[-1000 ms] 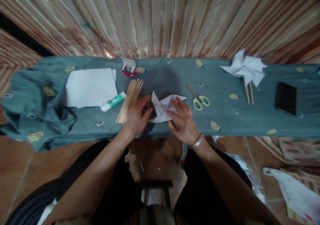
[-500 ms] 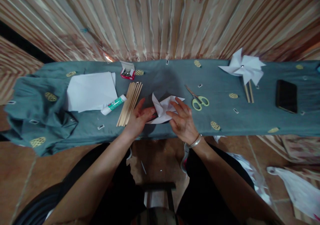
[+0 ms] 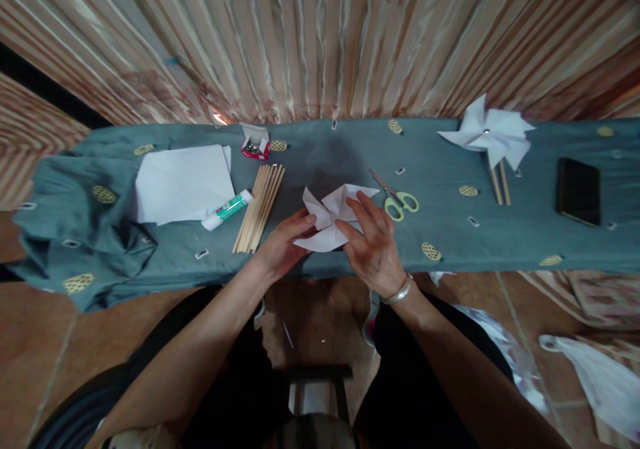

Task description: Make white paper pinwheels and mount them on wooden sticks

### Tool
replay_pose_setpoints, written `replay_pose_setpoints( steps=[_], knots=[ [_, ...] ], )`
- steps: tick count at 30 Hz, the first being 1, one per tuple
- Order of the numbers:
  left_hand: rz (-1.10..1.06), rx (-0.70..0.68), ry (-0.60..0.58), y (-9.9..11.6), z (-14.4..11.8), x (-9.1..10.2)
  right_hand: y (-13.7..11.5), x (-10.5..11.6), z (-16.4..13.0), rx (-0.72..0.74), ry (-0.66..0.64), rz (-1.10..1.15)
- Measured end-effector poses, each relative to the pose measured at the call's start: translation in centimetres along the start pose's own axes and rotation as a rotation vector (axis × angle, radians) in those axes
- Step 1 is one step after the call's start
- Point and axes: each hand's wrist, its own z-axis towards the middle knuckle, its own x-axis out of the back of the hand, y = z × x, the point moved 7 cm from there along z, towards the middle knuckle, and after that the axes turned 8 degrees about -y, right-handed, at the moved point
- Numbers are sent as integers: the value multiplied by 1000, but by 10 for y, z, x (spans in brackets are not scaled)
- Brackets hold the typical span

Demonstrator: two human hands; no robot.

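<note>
— What are the fingers doing?

— The left hand point(image 3: 284, 244) has its fingertips pinched on the left edge of the folded paper point(image 3: 331, 217), thumb on top. The right hand point(image 3: 373, 244) lies over the paper's right side, fingers slightly spread and curled, their tips pressing down near the folded middle.

— And where is that paper?

— On the grey-green cloth point(image 3: 325, 156) over the table, near its front edge, straight ahead of the person. Its white points stick out to the back and the right; part of it is under the right hand.

— Anything on the wrists?

— A silver bangle point(image 3: 397, 294) on the right one.

— What lies beside the hands?

— To the left, a bundle of wooden sticks point(image 3: 259, 208), just beside the left hand. Further left a glue stick point(image 3: 227, 210) touching a stack of white sheets point(image 3: 183, 182). Behind the sticks, a small open red box point(image 3: 255, 144); what it contains is too small to tell.

— To the right?

— Scissors point(image 3: 396, 198) with yellow-green handles, near the paper's right point. Well apart, a finished white pinwheel point(image 3: 489, 133) on sticks, then a black phone point(image 3: 579, 190) lying flat.

— Behind the table?

— A striped curtain point(image 3: 320, 42).
</note>
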Motion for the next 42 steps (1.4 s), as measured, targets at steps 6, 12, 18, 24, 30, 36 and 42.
replay_pose_setpoints(
  steps=[6,12,18,24,30,36,42],
  knots=[
    [70,-28,-65,13,-1,-5,-6,8,-1,38,-17,17],
    [86,-53,-124,17,-5,-8,-8,14,1,62,-14,63],
    [108,-61,-135,18,-12,-7,-5,14,0,48,-44,74],
    [172,-46,-118,19,-14,-7,-8,15,0,91,-35,83],
    [256,1,-75,22,-15,-5,-11,14,-1,108,-52,104],
    [356,-1,8,25,-10,1,-18,14,-2,145,-59,125],
    [357,-38,106,18,-10,6,-20,14,-3,137,-76,161]
  ],
)
